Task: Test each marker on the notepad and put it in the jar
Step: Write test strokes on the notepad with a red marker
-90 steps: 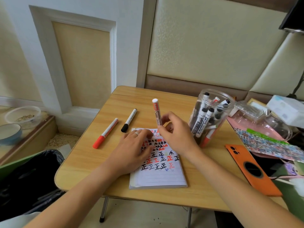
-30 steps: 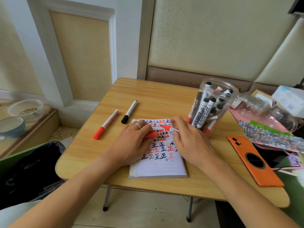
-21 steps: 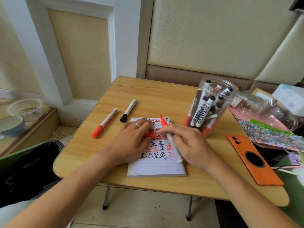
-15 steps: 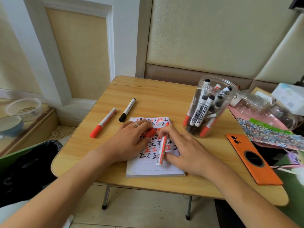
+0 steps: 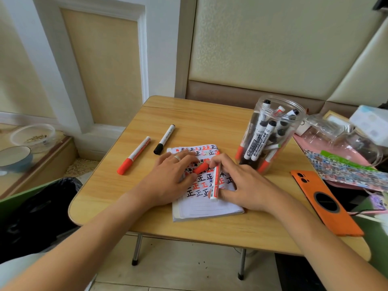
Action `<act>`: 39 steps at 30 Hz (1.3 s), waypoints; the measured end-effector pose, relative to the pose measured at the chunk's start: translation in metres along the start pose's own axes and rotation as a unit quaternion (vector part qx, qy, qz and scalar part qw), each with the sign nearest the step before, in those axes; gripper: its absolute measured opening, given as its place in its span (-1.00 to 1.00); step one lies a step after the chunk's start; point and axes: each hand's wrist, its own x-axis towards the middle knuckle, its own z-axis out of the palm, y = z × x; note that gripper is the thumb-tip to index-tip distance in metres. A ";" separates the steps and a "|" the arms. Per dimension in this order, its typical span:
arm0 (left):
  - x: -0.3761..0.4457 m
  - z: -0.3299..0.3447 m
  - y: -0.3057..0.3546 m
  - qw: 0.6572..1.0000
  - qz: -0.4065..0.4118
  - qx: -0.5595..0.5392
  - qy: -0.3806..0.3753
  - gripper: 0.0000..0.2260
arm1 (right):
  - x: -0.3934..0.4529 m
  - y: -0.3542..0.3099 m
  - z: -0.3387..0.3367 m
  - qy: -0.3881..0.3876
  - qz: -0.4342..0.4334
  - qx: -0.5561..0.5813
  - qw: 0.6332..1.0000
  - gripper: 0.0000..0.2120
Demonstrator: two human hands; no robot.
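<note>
Now an uncapped red marker (image 5: 214, 184) is pinched by the right hand (image 5: 244, 185), tip down for testing on the notepad (image 5: 206, 206); its cap (image 5: 200, 168) is held by the left hand (image 5: 170, 177) alongside, pinning pages. Jar (image 5: 273, 133) stands beyond the right grip.

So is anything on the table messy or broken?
Nothing looks broken or spilled. The jar stands upright with markers inside, and two capped markers, red and black, lie loose on the table, apparently waiting for testing.
</note>
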 end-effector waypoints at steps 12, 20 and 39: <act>-0.002 0.006 0.000 0.999 0.007 0.030 0.021 -0.47 | -0.002 -0.013 0.023 0.136 -0.077 0.085 0.984 -0.78; -0.003 0.007 -0.005 0.999 0.016 0.038 0.000 -0.55 | 0.004 -0.019 0.026 0.248 -0.016 0.275 0.929 -0.76; 0.002 0.009 -0.010 1.000 0.014 0.008 0.005 -0.54 | -0.012 -0.050 0.044 0.123 0.082 0.406 0.902 -0.86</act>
